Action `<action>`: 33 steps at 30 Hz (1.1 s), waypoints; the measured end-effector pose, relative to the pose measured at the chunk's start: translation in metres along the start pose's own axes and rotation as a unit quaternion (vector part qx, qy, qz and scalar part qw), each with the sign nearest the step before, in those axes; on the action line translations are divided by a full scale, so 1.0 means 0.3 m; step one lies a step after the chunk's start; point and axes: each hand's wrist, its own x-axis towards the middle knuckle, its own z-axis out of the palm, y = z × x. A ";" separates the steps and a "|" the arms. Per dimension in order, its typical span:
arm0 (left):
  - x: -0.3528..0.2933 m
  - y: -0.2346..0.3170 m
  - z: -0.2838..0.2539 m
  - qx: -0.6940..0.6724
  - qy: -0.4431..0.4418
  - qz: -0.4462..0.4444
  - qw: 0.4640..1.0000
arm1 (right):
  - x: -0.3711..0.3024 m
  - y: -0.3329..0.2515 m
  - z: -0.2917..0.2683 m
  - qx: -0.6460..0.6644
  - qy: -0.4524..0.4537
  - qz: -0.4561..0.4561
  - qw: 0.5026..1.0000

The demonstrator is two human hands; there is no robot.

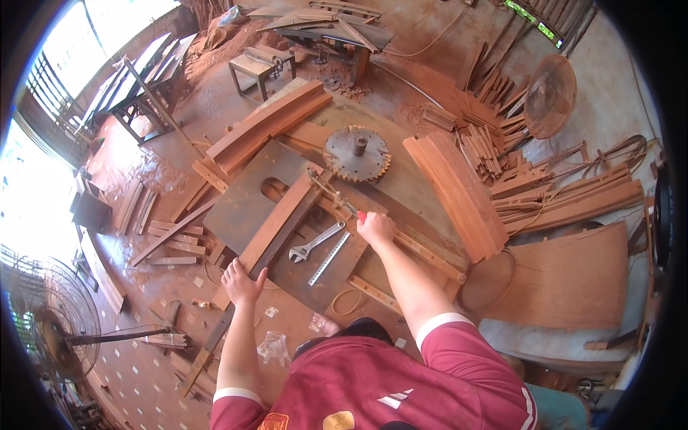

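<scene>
My left hand (243, 284) rests on the near end of a long reddish wooden bar (276, 226), its fingers spread and its thumb held apart. The bar lies aslant across a dark metal table top (229, 218). My right hand (376, 228) is closed round the red grip of a metal clamp (330, 190), whose far end meets the bar's far end. The palm hides part of the grip. Between my hands lie an adjustable wrench (315, 242) and a steel ruler (329, 259). Beyond the clamp, a large toothed circular saw blade (357, 153) lies flat with a round metal piece at its centre.
Thick timber pieces lie at the far left (269, 125) and right (459, 193) of the table. Stacked offcuts (480, 150) fill the right side. A standing fan (61, 322) is at the left. Timber strips (175, 240) and a plastic bag (273, 347) lie on the floor.
</scene>
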 end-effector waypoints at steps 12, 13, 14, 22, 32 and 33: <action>-0.054 0.046 -0.013 -0.014 -0.014 -0.009 1.000 | -0.019 0.077 0.004 -0.010 0.014 -0.020 1.000; -0.063 0.060 -0.017 -0.016 -0.020 -0.011 1.000 | -0.021 0.097 0.006 -0.013 0.015 -0.020 1.000; -0.075 0.077 -0.020 -0.017 -0.019 -0.010 1.000 | -0.026 0.120 0.007 -0.014 0.018 -0.019 1.000; -0.183 0.143 -0.012 -0.015 -0.006 -0.008 1.000 | -0.091 0.216 -0.033 -0.009 0.030 -0.020 0.999; -0.350 0.266 -0.030 -0.024 -0.005 -0.012 1.000 | -0.185 0.395 -0.064 0.001 0.034 -0.025 0.999; -0.376 0.281 -0.032 -0.025 -0.002 -0.011 1.000 | -0.201 0.412 -0.073 0.001 0.031 -0.022 0.999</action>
